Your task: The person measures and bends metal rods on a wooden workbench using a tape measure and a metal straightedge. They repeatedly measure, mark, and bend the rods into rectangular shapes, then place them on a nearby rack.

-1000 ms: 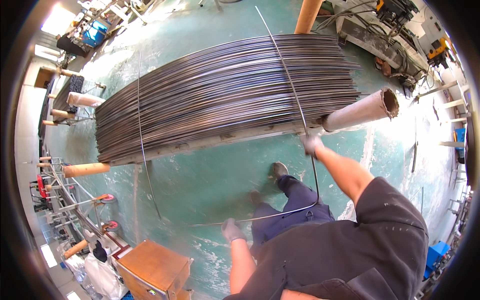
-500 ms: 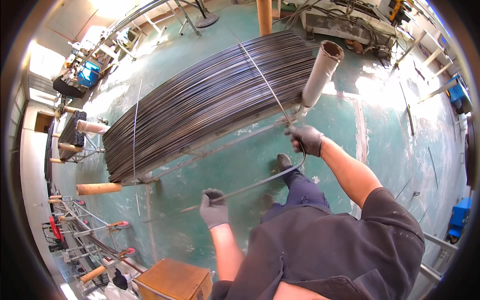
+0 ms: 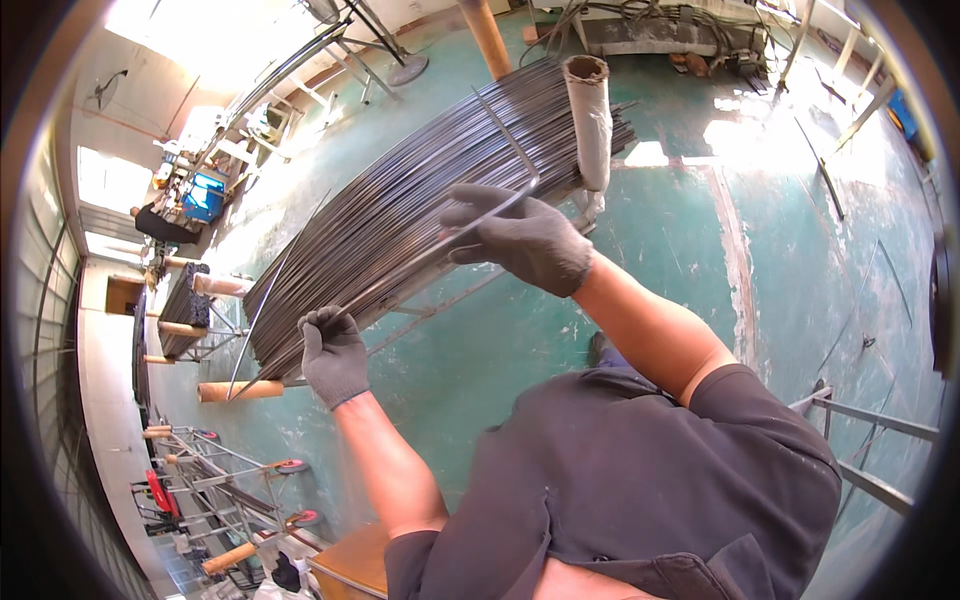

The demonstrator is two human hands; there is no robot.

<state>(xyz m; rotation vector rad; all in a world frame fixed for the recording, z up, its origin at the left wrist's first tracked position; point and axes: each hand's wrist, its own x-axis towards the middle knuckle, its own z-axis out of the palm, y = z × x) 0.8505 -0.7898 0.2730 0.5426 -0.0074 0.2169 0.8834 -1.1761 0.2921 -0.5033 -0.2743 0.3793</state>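
In a grey work glove, my left hand (image 3: 335, 355) is closed round the left part of a long thin metal strip (image 3: 515, 148). My right hand (image 3: 530, 242), gloved alike, grips the same strip with its thumb and fingers, close to a sharp bend. Beyond that bend the strip's far arm slants up and left over a big stack of dark metal strips (image 3: 400, 185). The stretch between my hands runs along the stack's near edge; whether it touches the stack I cannot tell. Another thin strip (image 3: 285, 262) lies crosswise over the stack's left end.
A wrapped white tube (image 3: 590, 125) stands at the stack's right end. Cardboard tubes stick out behind (image 3: 486, 42) and at the near left (image 3: 240, 391). Wheeled metal racks (image 3: 250, 485) stand lower left, a brown box (image 3: 352, 562) beside me. A person (image 3: 165, 226) is far left.
Both hands have carried the bent strip forward and left, from above the floor to the stack's near edge. My left hand, loosely curled before, is now closed round it.
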